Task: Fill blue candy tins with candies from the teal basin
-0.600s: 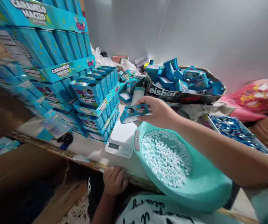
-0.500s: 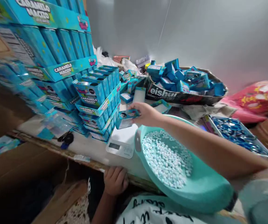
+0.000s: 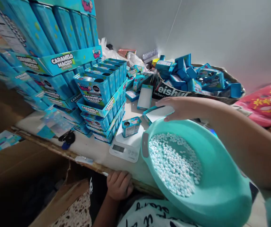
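A small blue candy tin [image 3: 131, 126], marked "Caramelo Macizo", stands on a white digital scale [image 3: 127, 153] with a hole in its top. My right hand [image 3: 173, 105] reaches over the far rim of a teal bowl [image 3: 222, 176], fingers stretched out and thumb apart, holding nothing I can see. White and pale blue round candies [image 3: 173, 167] cover part of the bowl's floor. Beyond the bowl lies an open blue tray [image 3: 157, 113] near my fingers. My left hand [image 3: 119, 185] rests closed at the table's front edge, its fingers curled in.
Trays of upright candy tins [image 3: 95, 91] are stacked at the left. A carton [image 3: 170, 91] of jumbled blue boxes stands behind, beside an empty white-bottomed tray [image 3: 145, 97]. Black scissors or a tape-like item [image 3: 68, 137] lies near the front edge. A red bag [image 3: 265, 104] sits at right.
My right hand has let go of the candy tin, leaving it on the scale, and has moved right to the bowl's far rim. My left hand stays at the table edge.
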The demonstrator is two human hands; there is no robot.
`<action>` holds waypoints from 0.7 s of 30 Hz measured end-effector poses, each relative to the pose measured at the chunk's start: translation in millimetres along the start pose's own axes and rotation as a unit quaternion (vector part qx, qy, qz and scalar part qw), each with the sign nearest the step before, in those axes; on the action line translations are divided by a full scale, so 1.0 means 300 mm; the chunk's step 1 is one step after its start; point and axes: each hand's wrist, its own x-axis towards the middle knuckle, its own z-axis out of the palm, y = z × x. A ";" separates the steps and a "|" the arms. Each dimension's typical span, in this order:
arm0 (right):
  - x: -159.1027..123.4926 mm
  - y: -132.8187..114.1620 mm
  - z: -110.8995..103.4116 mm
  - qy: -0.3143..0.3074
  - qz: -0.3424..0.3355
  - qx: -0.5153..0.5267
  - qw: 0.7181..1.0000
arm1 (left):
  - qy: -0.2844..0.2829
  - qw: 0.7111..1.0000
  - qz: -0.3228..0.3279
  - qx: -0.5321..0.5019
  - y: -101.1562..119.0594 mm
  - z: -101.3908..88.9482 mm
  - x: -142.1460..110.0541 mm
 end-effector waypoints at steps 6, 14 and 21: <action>-0.104 0.130 0.014 -0.046 0.075 -0.046 0.995 | -0.001 1.000 0.001 -0.002 0.000 -0.002 0.003; -0.143 0.110 -0.001 -0.095 0.084 -0.083 0.988 | -0.003 1.000 0.000 0.004 0.003 -0.006 0.007; -0.176 0.112 0.018 -0.121 0.101 -0.092 0.983 | -0.002 1.000 -0.008 -0.003 0.006 -0.006 0.007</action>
